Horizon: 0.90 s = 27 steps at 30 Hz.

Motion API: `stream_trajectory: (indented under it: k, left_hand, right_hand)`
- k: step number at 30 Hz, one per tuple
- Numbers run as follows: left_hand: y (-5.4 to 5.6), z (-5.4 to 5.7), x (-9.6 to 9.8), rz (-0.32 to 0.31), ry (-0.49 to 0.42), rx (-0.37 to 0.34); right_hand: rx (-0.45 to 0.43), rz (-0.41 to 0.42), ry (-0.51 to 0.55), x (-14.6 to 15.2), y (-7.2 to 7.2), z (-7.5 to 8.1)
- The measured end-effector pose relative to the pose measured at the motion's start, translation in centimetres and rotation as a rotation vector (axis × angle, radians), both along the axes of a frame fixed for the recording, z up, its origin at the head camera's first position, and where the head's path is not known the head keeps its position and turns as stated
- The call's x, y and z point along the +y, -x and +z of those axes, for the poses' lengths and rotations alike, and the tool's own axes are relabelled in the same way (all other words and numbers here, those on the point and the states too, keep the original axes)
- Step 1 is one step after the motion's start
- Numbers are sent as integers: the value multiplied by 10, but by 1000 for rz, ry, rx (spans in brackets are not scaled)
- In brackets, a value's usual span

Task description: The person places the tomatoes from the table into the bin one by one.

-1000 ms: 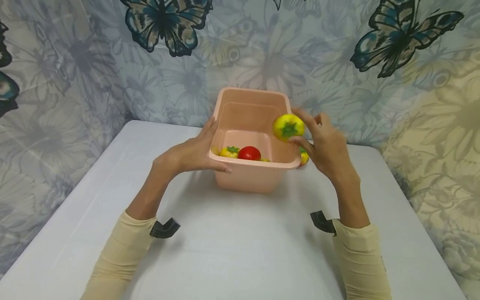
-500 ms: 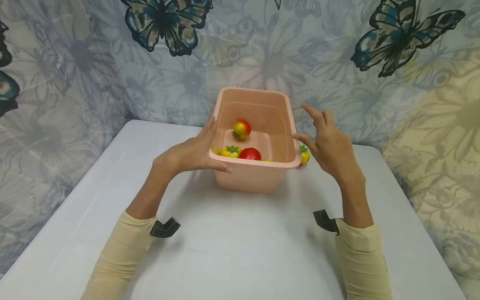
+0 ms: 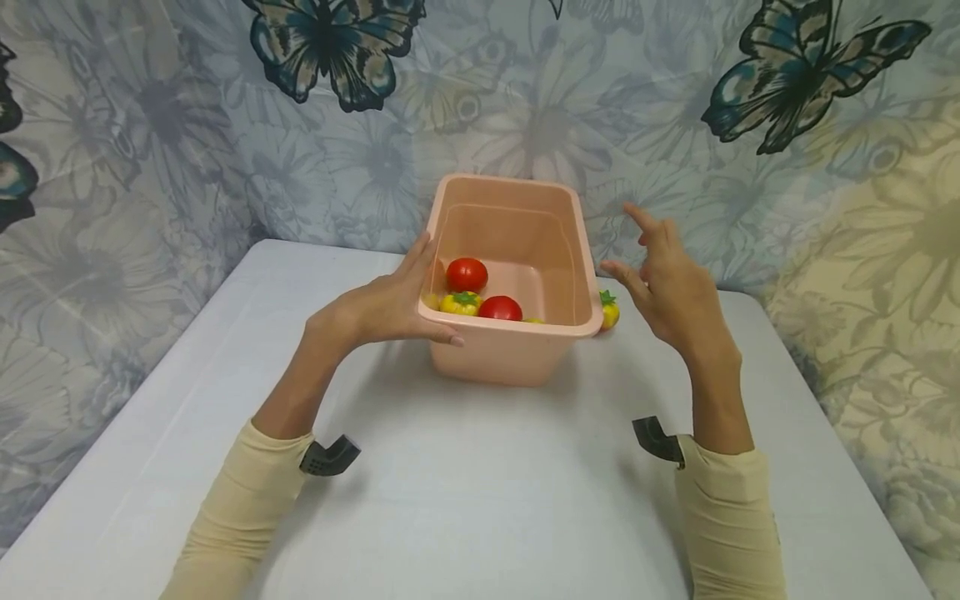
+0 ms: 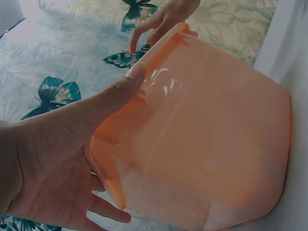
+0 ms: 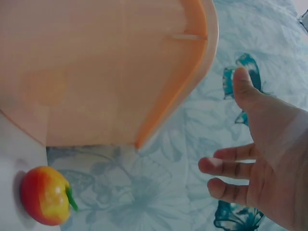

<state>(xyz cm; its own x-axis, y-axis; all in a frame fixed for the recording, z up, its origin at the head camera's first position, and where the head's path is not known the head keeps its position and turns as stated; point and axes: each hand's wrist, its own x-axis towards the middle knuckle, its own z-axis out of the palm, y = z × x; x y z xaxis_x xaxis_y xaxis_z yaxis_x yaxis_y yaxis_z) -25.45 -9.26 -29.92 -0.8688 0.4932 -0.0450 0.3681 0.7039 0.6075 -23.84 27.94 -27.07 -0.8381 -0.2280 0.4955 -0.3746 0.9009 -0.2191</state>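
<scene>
A peach plastic tub (image 3: 510, 354) stands tilted toward me near the wall. My left hand (image 3: 375, 308) holds its near left corner, thumb along the front and fingers along the left side; in the left wrist view the thumb (image 4: 115, 96) lies at the rim. Inside are a red round pepper-like piece (image 3: 467, 275), a yellow bell pepper (image 3: 461, 303) with a green top and another red piece (image 3: 500, 308). My right hand (image 3: 675, 292) hovers beside the tub's right rim, fingers spread and holding nothing. Below it, a red-and-yellow bell pepper (image 5: 45, 196) lies by the tub.
The white table (image 3: 480, 492) reaches to a wall covering (image 3: 540, 100) with flowers and butterflies just behind the tub. Each sleeve carries a black wrist mount, the left mount (image 3: 330, 457) and the right mount (image 3: 658, 439).
My right hand let go of a yellow-and-red pepper over the tub and drew back right. That pepper rolled down toward the near left corner, turning its red side up. The left hand stayed put.
</scene>
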Motion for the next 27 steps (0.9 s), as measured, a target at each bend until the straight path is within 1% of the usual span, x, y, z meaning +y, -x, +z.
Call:
stream_trajectory:
  k: [6,9,11,17,19,23,27]
  left_hand:
    - [-1,1,0,8,5,-14]
    - [-1,1,0,9,4,-16]
    - [-1,1,0,12,3,-13]
    - [-2,1,0,19,6,-6]
    - [-2,1,0,19,1,-14]
    - [-2,0,0,16,2,-17]
    - [-2,0,1,7,4,-14]
  right_hand:
    - [-78,-75,31,10,6,-2]
    - [-134,-94,34,17,12,-7]
    - [-193,-107,38,22,17,-11]
    - [-417,-152,-6,34,36,-32]
    - [-464,-152,-22,36,41,-40]
    - [-520,-161,-38,36,49,-55]
    - [-580,-189,-112,36,55,-67]
